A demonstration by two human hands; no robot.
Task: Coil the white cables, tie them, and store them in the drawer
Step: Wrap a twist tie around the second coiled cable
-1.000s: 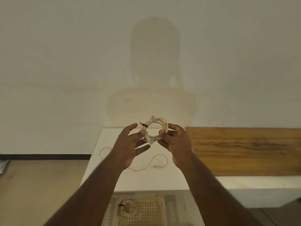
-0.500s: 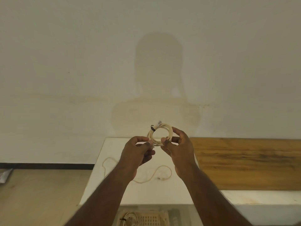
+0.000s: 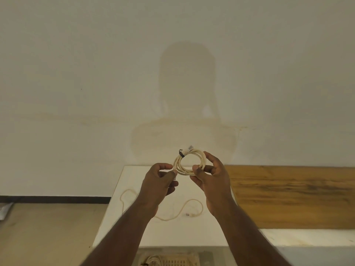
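Note:
A coiled white cable [image 3: 192, 155] with a dark tie at its upper left is held up in front of the wall. My right hand [image 3: 210, 175] grips the coil's right and lower side between thumb and fingers. My left hand [image 3: 159, 181] pinches something small at the coil's lower left edge, fingers curled. A second white cable [image 3: 178, 213] lies loose and uncoiled on the white tabletop [image 3: 192, 231] below my hands. At the bottom edge, an open drawer [image 3: 172, 261] holds a pale slotted tray and another coiled cable [image 3: 151, 261], partly cut off.
A wooden board [image 3: 292, 194] adjoins the white top on the right, with a white ledge [image 3: 307, 239] in front of it. Bare floor [image 3: 48, 227] lies to the left. A plain wall [image 3: 96, 93] stands behind.
The view has tilted upward, so the drawer has slid toward the bottom edge. My left hand's fingers went from spread to curled at the coil's lower left. The coil has turned slightly.

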